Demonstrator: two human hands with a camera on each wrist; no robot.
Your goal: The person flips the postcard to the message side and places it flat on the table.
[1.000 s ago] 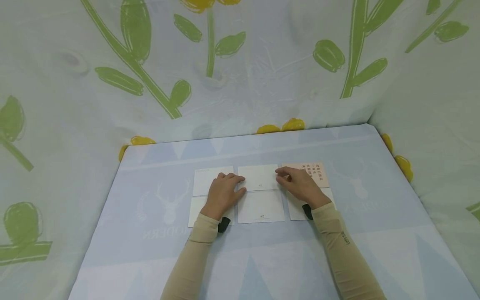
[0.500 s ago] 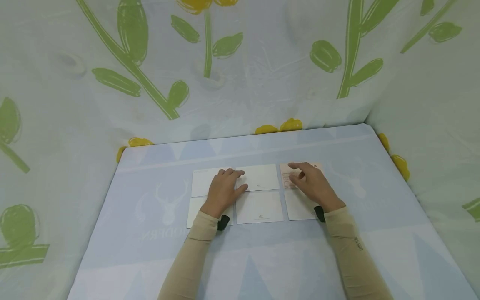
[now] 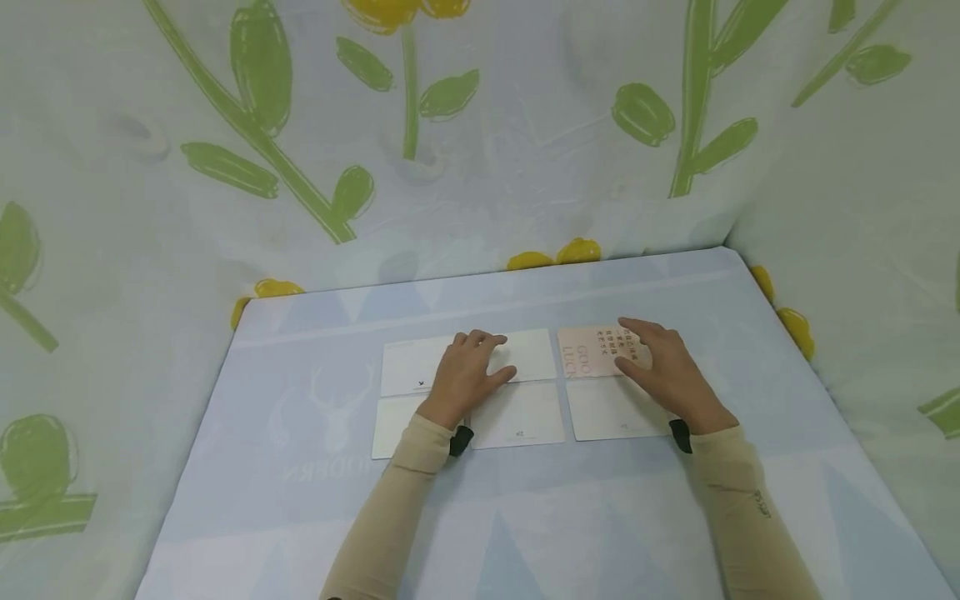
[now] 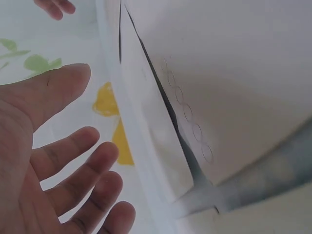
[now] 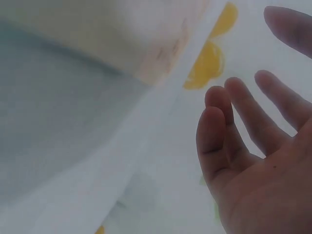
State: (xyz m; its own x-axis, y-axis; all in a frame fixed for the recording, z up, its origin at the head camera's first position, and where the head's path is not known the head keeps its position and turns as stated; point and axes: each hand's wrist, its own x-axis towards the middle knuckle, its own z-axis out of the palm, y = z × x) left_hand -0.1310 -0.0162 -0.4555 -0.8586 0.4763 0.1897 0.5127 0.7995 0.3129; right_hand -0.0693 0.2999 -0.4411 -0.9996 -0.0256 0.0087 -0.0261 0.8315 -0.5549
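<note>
Postcards lie flat in two rows. In the head view my left hand (image 3: 467, 375) is over the seam between the back-left card (image 3: 405, 360) and the back-middle card (image 3: 534, 354), fingers loosely bent, thumb apart, holding nothing. Its wrist partly covers the front-left card (image 3: 393, 427). My right hand (image 3: 669, 372) hovers at the right part of a pink card (image 3: 581, 350) printed with "GOOD LUCK" and dark characters. Thumb and fingers are spread, with nothing between them. Below lie the front-middle card (image 3: 525, 410) and front-right card (image 3: 606, 407), both white with small marks.
The cards rest on a table (image 3: 315, 517) covered by a pale blue cloth with deer and triangle prints. Behind it and at both sides hangs a white curtain (image 3: 525, 183) with green leaves and yellow flowers, close against the table's back edge.
My right hand has moved right across the pink card, uncovering its lettering. My left hand stayed over the same seam until half a second ago, then shifted slightly right.
</note>
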